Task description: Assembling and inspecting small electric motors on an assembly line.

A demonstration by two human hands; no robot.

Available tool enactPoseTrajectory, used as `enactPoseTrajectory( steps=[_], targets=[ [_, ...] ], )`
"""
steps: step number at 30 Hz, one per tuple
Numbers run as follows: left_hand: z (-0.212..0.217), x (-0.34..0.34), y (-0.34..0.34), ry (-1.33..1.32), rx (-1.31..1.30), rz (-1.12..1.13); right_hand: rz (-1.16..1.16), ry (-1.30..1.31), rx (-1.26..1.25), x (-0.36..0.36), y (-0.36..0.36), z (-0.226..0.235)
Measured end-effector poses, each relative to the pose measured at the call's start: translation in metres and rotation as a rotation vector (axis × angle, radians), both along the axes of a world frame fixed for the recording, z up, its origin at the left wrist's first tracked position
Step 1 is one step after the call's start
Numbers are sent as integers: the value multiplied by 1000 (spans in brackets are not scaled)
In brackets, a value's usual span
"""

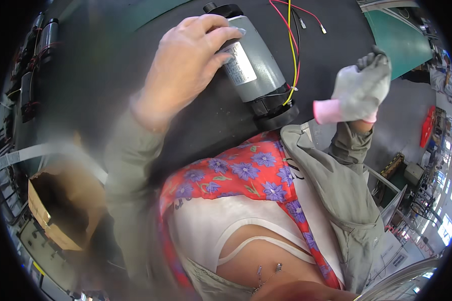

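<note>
A grey cylindrical electric motor (261, 60) with black end caps lies on a dark surface in front of me. A white printed label (242, 65) is on its side. My bare left hand (193, 62) rests on the motor from the left, fingers bent, thumb and fingertips at the label's upper part. Off to the right, my right hand (369, 85) wears a white and grey glove and is closed. A second glove with a pink cuff (327, 111) appears bunched in it; its fingers are partly hidden. Red, yellow and black wires (292, 50) run along the motor's right side.
An open cardboard box (60, 210) stands at lower left. More motors (49, 37) with wires sit along the far left. A green surface (399, 42) is at upper right, and a red object (428, 126) lies on the floor at far right.
</note>
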State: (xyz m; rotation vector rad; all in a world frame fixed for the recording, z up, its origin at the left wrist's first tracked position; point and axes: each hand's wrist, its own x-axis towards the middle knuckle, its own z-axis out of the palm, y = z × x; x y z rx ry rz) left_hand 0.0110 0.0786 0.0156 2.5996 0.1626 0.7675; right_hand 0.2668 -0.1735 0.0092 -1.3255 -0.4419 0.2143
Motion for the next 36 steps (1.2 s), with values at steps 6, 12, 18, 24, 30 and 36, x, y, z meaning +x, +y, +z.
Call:
enactPoseTrajectory(
  steps=[6, 12, 18, 24, 30, 36],
  targets=[
    [4, 3, 3, 89, 11, -71, 27, -83, -182, -5, 2, -33],
    [7, 7, -1, 86, 11, -76, 166, 71, -139, -10, 21, -37],
    [20, 12, -2, 159, 69, -97, 201, -27, -110, -20, 27, -39],
    [21, 12, 1, 143, 130, -173, 210, -148, -184, -27, 33, -44],
    [17, 15, 6, 108, 159, -338, 205, -55, -173, -26, 34, -47],
    [34, 19, -1, 182, 231, -398, 203, 79, -139, -29, 32, -42]
  ],
)
